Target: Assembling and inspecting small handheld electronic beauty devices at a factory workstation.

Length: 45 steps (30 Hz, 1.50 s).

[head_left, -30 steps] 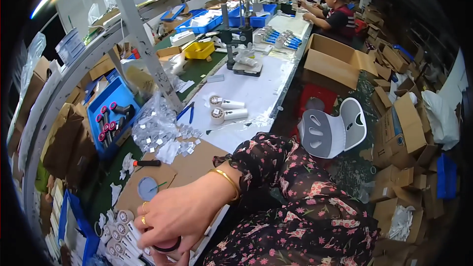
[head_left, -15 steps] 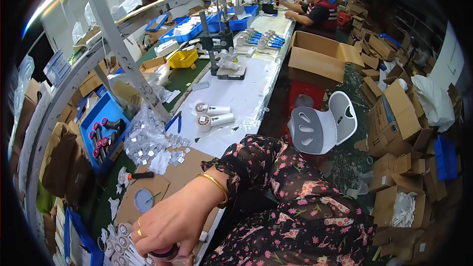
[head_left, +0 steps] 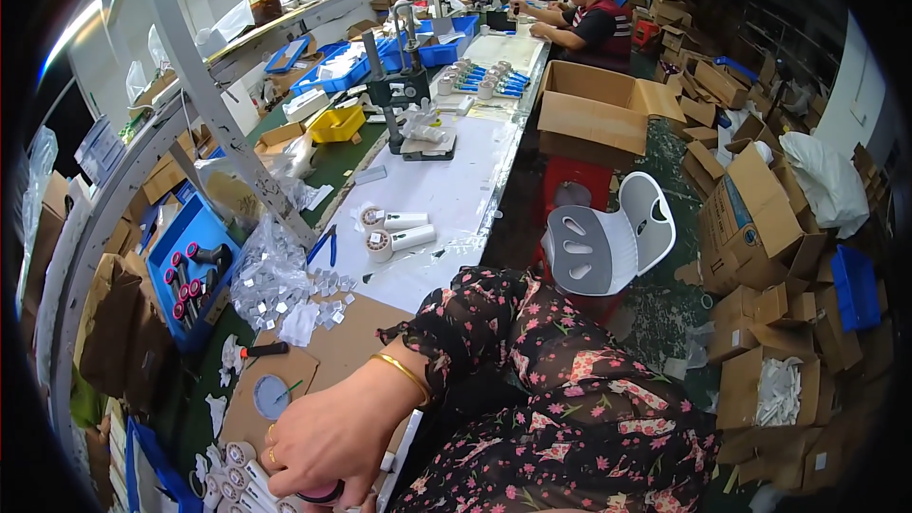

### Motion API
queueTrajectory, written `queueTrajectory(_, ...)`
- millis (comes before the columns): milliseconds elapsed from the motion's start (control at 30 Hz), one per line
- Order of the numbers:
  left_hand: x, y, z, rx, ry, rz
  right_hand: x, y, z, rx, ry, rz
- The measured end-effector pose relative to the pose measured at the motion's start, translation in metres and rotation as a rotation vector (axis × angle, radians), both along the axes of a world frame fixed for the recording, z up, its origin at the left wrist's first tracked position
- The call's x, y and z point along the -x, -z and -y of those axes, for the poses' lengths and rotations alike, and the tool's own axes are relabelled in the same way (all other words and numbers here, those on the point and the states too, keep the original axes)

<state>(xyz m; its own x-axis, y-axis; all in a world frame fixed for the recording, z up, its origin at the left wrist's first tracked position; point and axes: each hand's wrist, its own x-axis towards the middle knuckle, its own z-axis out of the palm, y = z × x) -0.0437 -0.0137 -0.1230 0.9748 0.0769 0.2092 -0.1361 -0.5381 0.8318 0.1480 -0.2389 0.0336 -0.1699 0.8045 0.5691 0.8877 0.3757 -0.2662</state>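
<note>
My right hand [head_left: 318,451], with gold rings and a gold bangle, reaches down at the lower left edge of the bench. Its fingers are closed round a dark round piece with a pink rim [head_left: 323,492], partly hidden under the fingers. Beside the hand lie several white parts with round, gear-like ends [head_left: 237,475], close together. Just beyond the fingers, a small round dish of grey-blue stuff [head_left: 273,397] sits on cardboard with a thin green stick across its edge. My left hand is out of sight.
A tool with a black and orange handle [head_left: 264,350], small clear pieces [head_left: 328,299], blue-handled pliers [head_left: 323,245] and two white handled parts [head_left: 399,239] lie farther along the bench. A blue bin [head_left: 195,228] holds black parts with pink rings. A press [head_left: 399,90] stands beyond; a co-worker [head_left: 598,24] sits farther off.
The view has shifted slightly, so the bench things sit a little further left in it. My right hand stays low over the parts, still on the round piece, whose pink rim shows more now.
</note>
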Motion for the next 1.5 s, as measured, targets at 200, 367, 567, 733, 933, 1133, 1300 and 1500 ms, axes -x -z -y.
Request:
queueTrajectory(200,0.000,0.006,0.000,-0.105,0.009,0.157,0.003,-0.002,0.002,0.102,0.126,-0.025)
queueTrajectory(367,0.009,0.001,0.000,0.047,-0.067,0.023,-0.009,0.000,-0.013,-0.368,-0.166,0.046)
queueTrajectory(567,0.008,-0.013,0.008,0.077,-0.109,0.000,0.007,-0.010,-0.003,0.105,0.158,0.043)
queueTrajectory(733,0.009,-0.026,0.011,0.027,-0.134,0.027,-0.006,-0.005,-0.008,-0.037,-0.029,-0.004)
queueTrajectory(933,0.010,-0.039,0.021,0.084,-0.155,0.045,0.002,-0.003,-0.008,0.059,0.055,0.015)
queueTrajectory(1133,0.019,-0.038,0.016,0.062,-0.248,-0.053,0.005,-0.004,-0.011,0.092,0.092,-0.086)
queueTrajectory(1300,0.010,-0.064,0.033,-0.077,-0.198,0.074,0.000,-0.003,-0.011,0.080,0.073,-0.086)
queueTrajectory(1500,0.003,-0.063,0.026,-0.341,-0.244,0.250,0.009,-0.003,-0.023,-0.015,0.251,-0.209)
